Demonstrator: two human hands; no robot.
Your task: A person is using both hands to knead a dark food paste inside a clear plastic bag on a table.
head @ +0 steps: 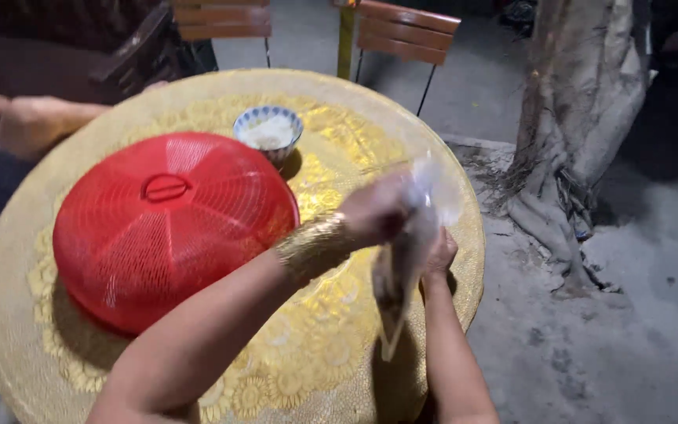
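Clear thin plastic, a bag (406, 259), hangs over the table's (9, 314) edge at about four o'clock from the red mesh food cover (168, 226). The left hand (377, 209) is closed on its upper part, fingers together; the right hand (439, 253) grips it from behind, though its fingers are partly hidden. It looks very light, soft and slippery, so I judge the bunched top is the best hold. A small bowl (268, 131) of white content stands at one o'clock from the cover.
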